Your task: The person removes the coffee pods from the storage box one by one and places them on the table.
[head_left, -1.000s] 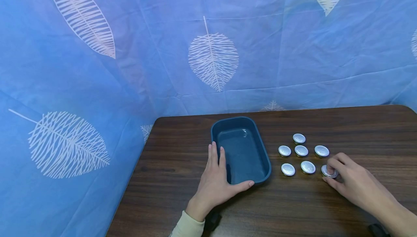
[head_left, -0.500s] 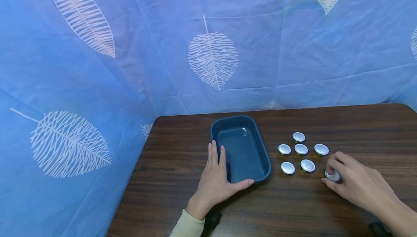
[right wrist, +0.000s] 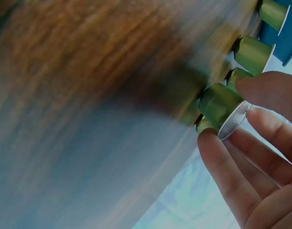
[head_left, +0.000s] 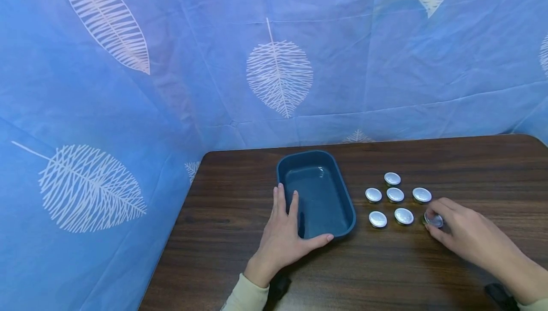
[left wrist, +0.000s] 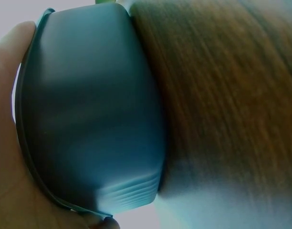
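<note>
My right hand [head_left: 464, 230] pinches a coffee capsule [head_left: 435, 220] between thumb and fingers, at the near right of a loose group. In the right wrist view that capsule [right wrist: 221, 106] shows a green body and a silver foil lid, with fingertips at its rim. Several like capsules [head_left: 404, 216] stand foil side up to its left and behind it. My left hand [head_left: 280, 239] lies against the near left corner of a dark blue rectangular tray [head_left: 346, 192], fingers extended along its left side and thumb at its near edge. The left wrist view shows the tray's outer wall [left wrist: 88, 109] close up.
The tray and capsules are on a dark wood-grain table [head_left: 222, 216]. Behind it and to its left hangs a blue cloth [head_left: 205, 63] with white leaf prints. The table's far edge lies just past the tray's far end.
The capsule in my right hand has shifted a little toward me, then back toward the other capsules. My left hand and the tray hold their place.
</note>
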`<move>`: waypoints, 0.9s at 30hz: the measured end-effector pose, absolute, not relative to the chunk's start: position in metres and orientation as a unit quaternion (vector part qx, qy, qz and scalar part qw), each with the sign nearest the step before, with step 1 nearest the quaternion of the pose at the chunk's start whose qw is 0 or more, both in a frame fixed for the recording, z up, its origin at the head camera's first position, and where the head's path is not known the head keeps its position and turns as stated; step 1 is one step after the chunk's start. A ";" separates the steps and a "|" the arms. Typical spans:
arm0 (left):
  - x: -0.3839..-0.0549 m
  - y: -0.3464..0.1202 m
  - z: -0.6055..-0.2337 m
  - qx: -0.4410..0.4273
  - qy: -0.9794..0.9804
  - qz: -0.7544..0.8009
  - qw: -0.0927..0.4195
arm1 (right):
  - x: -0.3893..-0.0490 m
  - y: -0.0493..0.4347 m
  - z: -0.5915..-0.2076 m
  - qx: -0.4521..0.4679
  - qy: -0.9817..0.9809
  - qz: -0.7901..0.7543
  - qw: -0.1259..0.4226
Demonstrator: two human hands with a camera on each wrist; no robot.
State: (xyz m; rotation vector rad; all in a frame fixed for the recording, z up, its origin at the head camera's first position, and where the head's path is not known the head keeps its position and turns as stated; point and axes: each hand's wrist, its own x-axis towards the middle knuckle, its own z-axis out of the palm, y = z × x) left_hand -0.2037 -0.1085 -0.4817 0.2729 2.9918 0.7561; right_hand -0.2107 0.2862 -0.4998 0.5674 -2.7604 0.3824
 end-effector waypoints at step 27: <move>-0.201 -0.115 -0.479 0.091 0.966 0.239 0.031 | -0.208 0.287 -0.474 0.207 -0.954 0.097 0.196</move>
